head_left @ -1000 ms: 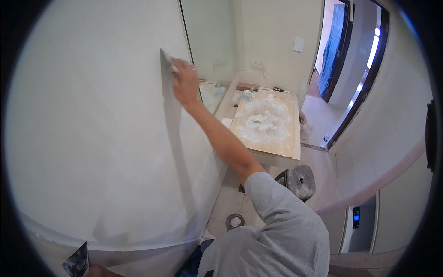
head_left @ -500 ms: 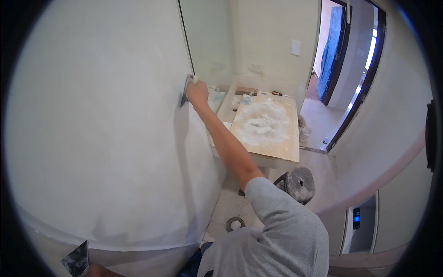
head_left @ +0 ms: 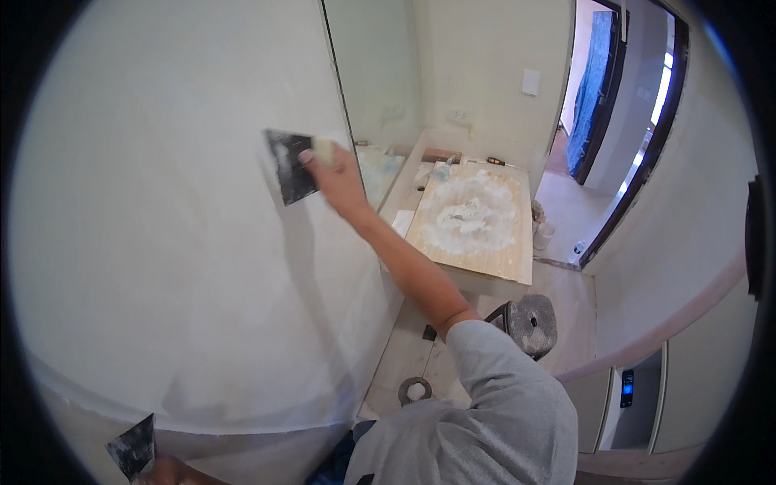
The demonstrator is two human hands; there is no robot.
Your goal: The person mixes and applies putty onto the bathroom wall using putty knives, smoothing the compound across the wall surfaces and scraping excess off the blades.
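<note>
My right hand (head_left: 335,178) grips a putty knife by its pale handle; the dark, plaster-smeared blade (head_left: 291,182) is held flat at the white wall (head_left: 162,210), left of the tall glass panel (head_left: 372,97). Whether it touches the wall I cannot tell. At the lower left, my left hand (head_left: 174,473) holds a second dark scraper (head_left: 129,444) with white smears, its blade tilted up.
A board (head_left: 428,242) with white powder and paste lies on a counter ahead. Below are a dusty grey stool (head_left: 527,319) and a round ring (head_left: 414,380) on the floor. At right stand an open doorway (head_left: 606,210) and a niche holding a phone (head_left: 627,388).
The right hand's knife first came down along the glass edge, then shifted left onto the wall, its blade now turned broad side toward me. My left hand has risen slightly.
</note>
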